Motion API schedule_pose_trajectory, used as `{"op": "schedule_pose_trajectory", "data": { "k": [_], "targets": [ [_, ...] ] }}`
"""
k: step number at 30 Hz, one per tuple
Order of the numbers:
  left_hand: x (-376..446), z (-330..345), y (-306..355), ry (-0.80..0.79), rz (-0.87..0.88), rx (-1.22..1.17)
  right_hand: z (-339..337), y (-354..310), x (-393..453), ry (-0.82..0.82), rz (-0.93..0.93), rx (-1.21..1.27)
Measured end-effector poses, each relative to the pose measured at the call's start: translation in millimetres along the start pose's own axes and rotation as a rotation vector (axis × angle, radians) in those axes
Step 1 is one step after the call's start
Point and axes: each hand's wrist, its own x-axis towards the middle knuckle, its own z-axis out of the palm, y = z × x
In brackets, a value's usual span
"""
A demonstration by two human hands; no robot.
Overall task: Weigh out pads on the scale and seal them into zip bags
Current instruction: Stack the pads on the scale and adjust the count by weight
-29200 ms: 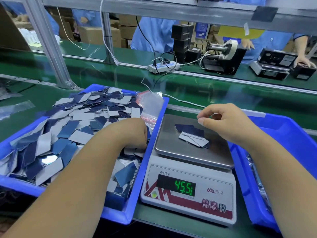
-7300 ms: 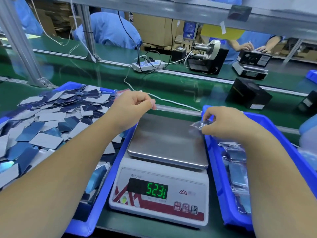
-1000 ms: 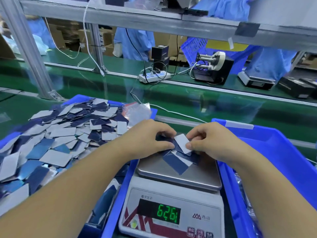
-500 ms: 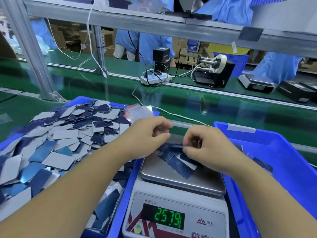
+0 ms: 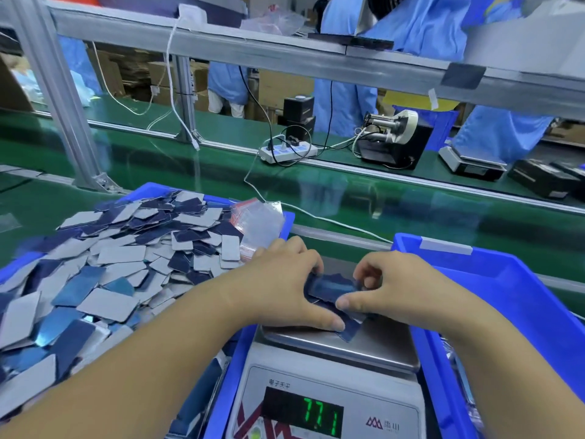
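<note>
Your two hands meet over the steel pan of the scale (image 5: 364,343), and the small stack of pads (image 5: 332,288) sits between them. Your left hand (image 5: 285,289) curls round the stack's left end, thumb stretched along the near side low against the pan, fingers hooked over the far edge. Your right hand (image 5: 389,289) pinches the right end, thumb on the near edge and fingers bent over the top. The stack is held at the pan's far left part, and one loose pad (image 5: 349,331) pokes out from under your thumbs, lying flat on the pan toward its near edge.

The pan's near right part is bare metal. Tight against the scale's left side stands the blue bin (image 5: 228,369) heaped with loose pads (image 5: 120,274); against its right side stands the second blue bin (image 5: 493,289), its wall rising above the pan. A sheaf of clear zip bags (image 5: 259,226) with red strips rests on the heap's far right corner, just beyond your left knuckles.

The held pads are dark blue rectangles with rounded corners, the top one with a lighter sheen. In the heap some pads show pale grey faces. The scale's display (image 5: 323,418) glows with green digits.
</note>
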Motion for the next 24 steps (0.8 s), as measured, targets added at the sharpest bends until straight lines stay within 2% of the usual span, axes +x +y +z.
{"op": "schedule_pose_trajectory", "data": {
  "k": [6, 12, 20, 24],
  "targets": [
    [2.7, -1.7, -2.8, -0.023, 0.001, -0.132, 2.1, -4.3, 1.2, -0.035, 0.047, 0.106],
    [1.8, -0.1, -1.2, 0.02, -0.019, -0.24, 2.4, -9.6, 1.1, -0.059, 0.103, 0.185],
    [1.3, -3.1, -7.0, 0.05, 0.03, -0.428, 3.7, -8.2, 1.2, -0.084, 0.026, 0.327],
    [1.3, -2.3, -11.1, 0.11, 0.075, -0.58, 5.5, -8.9, 1.1, -0.017, -0.049, 0.397]
  ]
}}
